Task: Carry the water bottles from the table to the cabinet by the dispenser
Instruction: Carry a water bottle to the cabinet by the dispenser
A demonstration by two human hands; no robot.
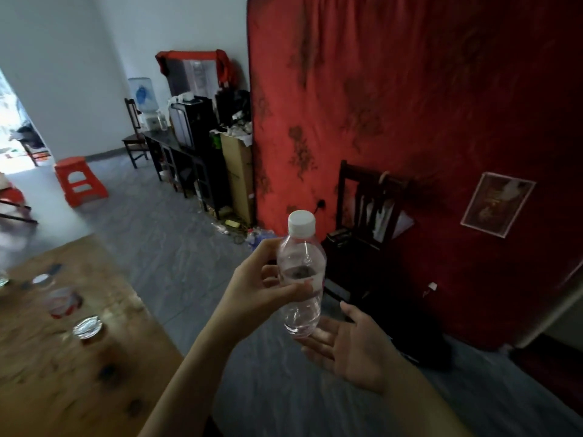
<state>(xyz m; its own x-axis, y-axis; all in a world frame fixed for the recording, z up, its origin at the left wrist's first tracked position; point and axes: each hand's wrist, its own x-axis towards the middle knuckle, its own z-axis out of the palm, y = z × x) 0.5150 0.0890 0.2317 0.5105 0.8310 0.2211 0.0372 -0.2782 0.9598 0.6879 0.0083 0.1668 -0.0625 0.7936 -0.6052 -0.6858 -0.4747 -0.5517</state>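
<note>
Head view, read from left to right. At the lower left, the wooden table [79, 367] carries a blurred capped bottle with a red label [61, 302] lying near its left edge and, just nearer the viewer, a clear glass vessel [87, 327] whose kind cannot be told. Beyond the table, a red plastic stool [80, 181] stands on the grey floor [176, 247] beside a bright doorway. Further back against the white wall, a dark wooden chair [134, 137] stands beside a long dark cabinet [176, 162]; on the cabinet's far end sit the water dispenser [143, 100] with its blue-tinted jug and, just beside it, a small clear bottle [162, 120]. To the right of the cabinet stands a tall cardboard box [238, 175] heaped with clutter. At centre, the left hand [258, 285] grips the water bottle [301, 275] around its middle, thumb in front and fingers curled behind; the water bottle is upright, clear, white-capped, and held in the air over the floor, well apart from both table and cabinet. Just below and to the right, the right hand [350, 348] lies open, palm up, its straight fingers beneath the bottle's base; whether they touch it cannot be told. Behind the hands, a second dark chair [362, 222] stands against a red patterned cloth [410, 105], on which a small framed picture [497, 205] hangs tilted.
</note>
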